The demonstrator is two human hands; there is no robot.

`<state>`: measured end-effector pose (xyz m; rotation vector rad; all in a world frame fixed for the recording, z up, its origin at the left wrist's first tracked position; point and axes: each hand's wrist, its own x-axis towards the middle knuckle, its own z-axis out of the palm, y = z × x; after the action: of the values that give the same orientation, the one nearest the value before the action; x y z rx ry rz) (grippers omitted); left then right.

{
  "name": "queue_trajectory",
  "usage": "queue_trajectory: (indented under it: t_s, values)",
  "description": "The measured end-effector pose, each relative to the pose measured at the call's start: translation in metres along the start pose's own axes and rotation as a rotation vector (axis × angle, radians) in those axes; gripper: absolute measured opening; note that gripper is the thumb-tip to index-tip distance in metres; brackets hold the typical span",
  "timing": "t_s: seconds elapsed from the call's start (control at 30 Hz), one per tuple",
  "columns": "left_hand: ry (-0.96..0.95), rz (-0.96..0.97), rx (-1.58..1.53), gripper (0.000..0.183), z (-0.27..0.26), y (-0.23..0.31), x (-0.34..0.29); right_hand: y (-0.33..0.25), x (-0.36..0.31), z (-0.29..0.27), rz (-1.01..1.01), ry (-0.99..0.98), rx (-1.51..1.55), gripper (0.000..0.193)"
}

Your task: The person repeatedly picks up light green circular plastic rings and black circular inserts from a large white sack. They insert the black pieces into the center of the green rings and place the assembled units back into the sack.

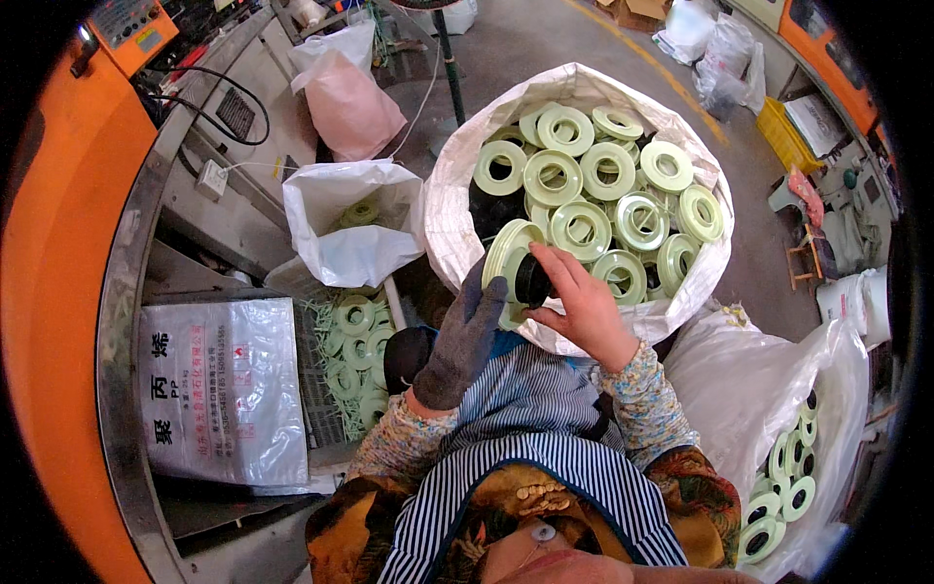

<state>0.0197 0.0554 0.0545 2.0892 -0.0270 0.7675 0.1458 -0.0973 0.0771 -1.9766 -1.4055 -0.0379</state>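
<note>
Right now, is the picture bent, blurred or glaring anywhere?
Head view: the steel edge at left bows into a curve; the white bag at top right looks washed-out and blurry; left hand, right hand and held rings look fairly sharp.

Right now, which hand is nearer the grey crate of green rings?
Left. The gloved left hand is just right of the crate; the bare right hand is farther right, holding a black ring.

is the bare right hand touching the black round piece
Touching. The head view shows the right hand gripping the black round piece, fingers against its upper side and thumb at its lower edge, no gap between.
</note>
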Motion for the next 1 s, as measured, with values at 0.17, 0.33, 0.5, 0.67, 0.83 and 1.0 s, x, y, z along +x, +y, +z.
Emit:
queue_trajectory:
  t_s: [0.17, 0.33, 0.5, 0.67, 0.83, 1.0]
  values:
    - [-0.032, -0.215, -0.267, 0.047, 0.000, -0.016, -0.010, 0.000, 0.003, -0.004, -0.151, 0.012, -0.183, 0.083]
    - [0.021, -0.544, -0.543, 0.047, 0.003, 0.021, 0.008, -0.005, -0.001, 0.004, 0.224, 0.007, 0.137, 0.067]
    - [0.145, -0.266, -0.404, 0.048, 0.028, 0.022, -0.004, 0.015, -0.012, 0.027, 0.579, -0.060, 1.087, 0.048]
    - [0.157, -0.369, 0.140, 0.043, 0.029, -0.085, -0.058, 0.044, -0.050, 0.026, 0.580, 0.251, 2.014, 0.049]
    - [0.136, -0.277, 0.115, 0.041, 0.021, -0.090, -0.005, 0.106, -0.107, -0.038, 0.554, 0.756, 1.905, 0.053]
    - [0.207, -0.609, -0.421, 0.044, 0.044, -0.178, 0.036, 0.088, -0.062, -0.073, -0.478, 0.302, 2.240, 0.068]
